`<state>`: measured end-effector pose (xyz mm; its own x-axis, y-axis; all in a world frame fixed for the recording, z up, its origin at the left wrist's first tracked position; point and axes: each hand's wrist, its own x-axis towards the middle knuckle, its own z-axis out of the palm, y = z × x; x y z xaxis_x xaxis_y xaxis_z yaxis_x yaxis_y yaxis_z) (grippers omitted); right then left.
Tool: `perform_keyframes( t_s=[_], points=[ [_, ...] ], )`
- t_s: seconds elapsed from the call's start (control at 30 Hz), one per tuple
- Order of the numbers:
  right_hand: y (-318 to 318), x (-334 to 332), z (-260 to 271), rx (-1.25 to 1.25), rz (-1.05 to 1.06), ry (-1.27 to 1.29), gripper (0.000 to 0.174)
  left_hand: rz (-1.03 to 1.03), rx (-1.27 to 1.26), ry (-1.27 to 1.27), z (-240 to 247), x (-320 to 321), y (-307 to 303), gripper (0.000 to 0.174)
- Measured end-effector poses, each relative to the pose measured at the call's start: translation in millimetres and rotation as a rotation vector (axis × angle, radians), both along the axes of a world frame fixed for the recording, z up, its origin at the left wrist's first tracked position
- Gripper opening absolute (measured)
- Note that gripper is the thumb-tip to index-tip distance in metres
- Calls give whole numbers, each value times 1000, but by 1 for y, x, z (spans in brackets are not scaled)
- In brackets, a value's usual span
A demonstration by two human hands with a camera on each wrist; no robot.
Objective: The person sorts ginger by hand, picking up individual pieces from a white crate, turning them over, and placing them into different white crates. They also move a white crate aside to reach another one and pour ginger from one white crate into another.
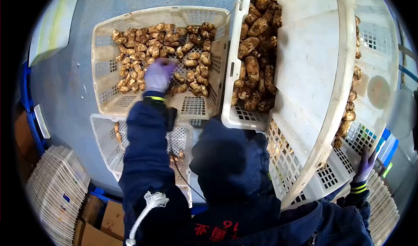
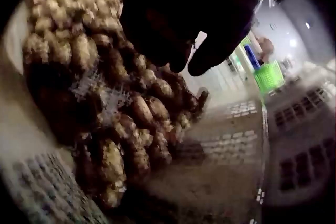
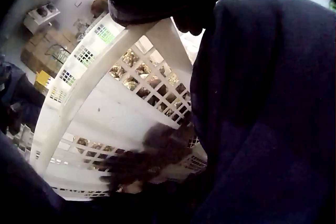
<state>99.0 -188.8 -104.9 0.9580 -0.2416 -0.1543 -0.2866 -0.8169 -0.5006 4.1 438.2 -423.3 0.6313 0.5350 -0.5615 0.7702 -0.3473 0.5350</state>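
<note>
In the head view my left hand [image 1: 159,75], in a pale purple glove and blurred, is over a white crate [image 1: 104,104] of stubby brown mushroom-like pieces [image 1: 139,45]. The left wrist view shows that hand [image 2: 184,29] as a dark shape above the pieces [image 2: 147,111], with a small gap between its fingertips and nothing visible in it. At the right, my gloved right hand [image 1: 365,165] holds the near end of a tilted white crate [image 1: 313,41]. In the right wrist view its dark fingers [image 3: 189,23] are at the rim, partly hidden by the sleeve.
Larger brown pieces [image 1: 257,50] fill a crate beside the tilted one. A smaller crate [image 1: 102,133] with a few pieces stands nearer my body. Stacked white crates [image 1: 58,189] and cardboard boxes [image 1: 113,217] are at lower left, a foam box [image 1: 54,24] at upper left.
</note>
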Motion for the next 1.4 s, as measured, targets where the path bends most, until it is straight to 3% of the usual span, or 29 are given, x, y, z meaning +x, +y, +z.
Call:
perform_keyframes(
  t_s=[0.03,0.07,0.1,0.17,0.23,0.3,0.37,0.4,0.43,0.5,0.53,0.57,0.63,0.7,0.73,0.83,0.93,0.97,1.17,1.23,1.3,1.33,1.37,1.4],
  points=[
    [-3,-1,-1,-4,16,-13,42,104,-30,96,0,-3,30,32],
    [-4,0,1,-6,42,-5,42,-2,273,75,-18,-18,56,33],
    [-6,0,1,14,22,2,42,-105,254,191,-28,-26,78,37],
    [-8,0,0,55,-17,14,42,-282,319,378,-35,-29,88,47],
    [-10,-1,0,48,-11,16,43,-253,394,486,-41,-24,76,56],
    [-14,1,0,32,-30,16,43,-162,296,519,-73,-31,53,54],
    [-1,1,1,39,-48,12,46,-331,210,566,-75,-17,39,60],
    [4,0,2,60,-54,20,46,-458,66,354,-68,-20,27,61],
    [6,1,1,85,-57,27,47,-576,-73,138,-56,-25,11,61],
    [-4,1,-2,59,-10,13,46,-488,-517,187,21,4,-16,54],
    [-7,1,-1,32,3,8,46,-560,-260,-19,-6,-1,-8,51],
    [-11,1,-1,2,16,4,46,-432,-128,170,-2,8,5,51],
    [-11,1,-2,8,5,-25,45,-110,-91,-31,-75,-18,64,50],
    [-11,2,-2,22,-1,-5,44,-136,419,177,-52,-18,105,48],
    [-6,1,-2,25,3,-16,43,43,354,78,-48,-20,117,48],
    [-5,1,-2,8,-26,-15,43,287,95,97,-32,-11,132,49],
    [1,2,4,-36,-3,43,42,-218,415,-199,-70,-7,132,42],
    [-3,1,4,-14,-13,40,42,-297,575,-141,-83,-2,130,48],
    [1,2,3,-89,31,14,44,-241,539,389,-75,15,111,57],
    [2,2,4,-53,1,29,43,-276,422,420,-79,10,124,57],
    [2,4,3,-28,15,18,41,5,227,140,-79,0,123,53],
    [1,4,1,-14,18,9,40,330,-351,-228,-57,-1,104,51],
    [1,3,0,0,20,0,39,281,-357,-304,-42,-1,100,47],
    [2,3,1,2,23,12,38,373,-528,-464,-22,-2,86,47]
  ],
)
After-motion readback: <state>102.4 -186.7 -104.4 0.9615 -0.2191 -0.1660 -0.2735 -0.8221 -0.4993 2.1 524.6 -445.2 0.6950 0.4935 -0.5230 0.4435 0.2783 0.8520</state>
